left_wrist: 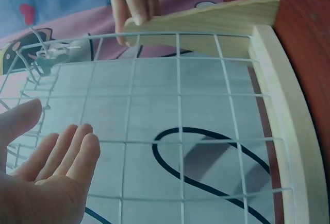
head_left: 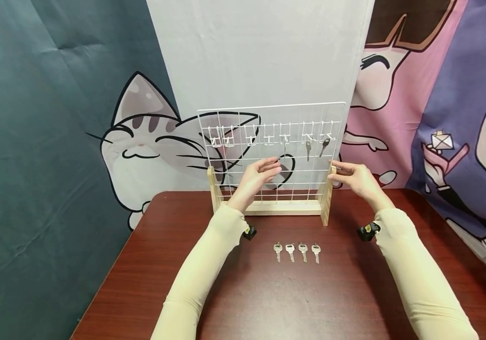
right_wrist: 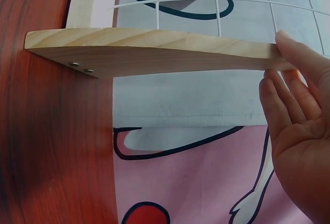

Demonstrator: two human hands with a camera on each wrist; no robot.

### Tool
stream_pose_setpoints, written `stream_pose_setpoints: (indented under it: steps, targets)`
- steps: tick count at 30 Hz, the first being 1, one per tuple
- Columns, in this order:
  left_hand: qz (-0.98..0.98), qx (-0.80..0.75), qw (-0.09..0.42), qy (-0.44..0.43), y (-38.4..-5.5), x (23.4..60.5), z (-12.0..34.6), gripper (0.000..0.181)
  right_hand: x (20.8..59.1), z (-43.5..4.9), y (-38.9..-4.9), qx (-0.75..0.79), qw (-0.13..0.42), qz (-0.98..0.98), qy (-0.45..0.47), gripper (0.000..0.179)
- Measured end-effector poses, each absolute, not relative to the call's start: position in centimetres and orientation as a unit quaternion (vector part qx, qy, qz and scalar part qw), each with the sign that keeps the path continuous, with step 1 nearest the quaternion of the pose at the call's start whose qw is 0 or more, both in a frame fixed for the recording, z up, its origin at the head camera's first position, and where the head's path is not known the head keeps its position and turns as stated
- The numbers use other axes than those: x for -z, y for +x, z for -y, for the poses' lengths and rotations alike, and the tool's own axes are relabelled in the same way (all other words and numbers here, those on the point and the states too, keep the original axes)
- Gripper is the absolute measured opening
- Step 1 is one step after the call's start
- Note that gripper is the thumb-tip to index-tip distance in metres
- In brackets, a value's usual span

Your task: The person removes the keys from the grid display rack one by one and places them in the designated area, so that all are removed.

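A white wire grid [head_left: 268,171] stands upright on a wooden base [head_left: 285,208]. My right hand [head_left: 355,182] holds the top of the right wooden support [head_left: 327,200], thumb on one face and fingers on the other, as the right wrist view also shows. In front of the grid's middle, my left hand [head_left: 260,177] has its fingers extended, with nothing in it. Just above those fingers, a thin key [head_left: 284,144] hangs edge-on from a hook. Farther right hang a silver key [head_left: 308,150] and a darker key [head_left: 324,147].
Several silver keys [head_left: 290,252] lie in a row on the reddish-brown table [head_left: 268,302], in front of the stand. White hooks [head_left: 227,140] without keys line the grid's left side. A cartoon-printed cloth [head_left: 141,151] hangs behind.
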State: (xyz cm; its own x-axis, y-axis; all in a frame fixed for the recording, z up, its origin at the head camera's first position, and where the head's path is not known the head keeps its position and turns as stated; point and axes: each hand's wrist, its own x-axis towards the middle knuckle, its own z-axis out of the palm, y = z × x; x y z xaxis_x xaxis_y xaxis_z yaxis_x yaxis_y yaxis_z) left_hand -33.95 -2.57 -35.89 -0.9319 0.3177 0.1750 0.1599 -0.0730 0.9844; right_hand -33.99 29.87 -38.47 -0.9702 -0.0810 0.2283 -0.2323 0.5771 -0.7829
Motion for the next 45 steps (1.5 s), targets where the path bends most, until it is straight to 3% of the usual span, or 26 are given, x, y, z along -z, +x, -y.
stream_pose_setpoints:
  steps: [12, 27, 36, 45]
  targets:
    - [-0.673, -0.715, -0.001, 0.189, -34.0, 33.6, 1.3, 0.048, 38.2, -30.0, -34.1, -0.446, 0.080, 0.887, 0.090, 0.062]
    - [-0.666, -0.730, 0.007, 0.157, -34.5, 31.9, -0.6, 0.044, 38.4, -30.1, -33.8, -0.443, 0.077, 0.889, 0.088, 0.062]
    - [-0.670, -0.724, -0.035, 0.163, -34.5, 31.5, -0.8, 0.032, 38.3, -30.1, -34.0, -0.448, 0.077, 0.886, 0.091, 0.061]
    - [-0.667, -0.722, -0.028, 0.180, -33.8, 31.0, -0.6, 0.031, 38.3, -30.0, -33.9, -0.437, 0.078, 0.892, 0.087, 0.061]
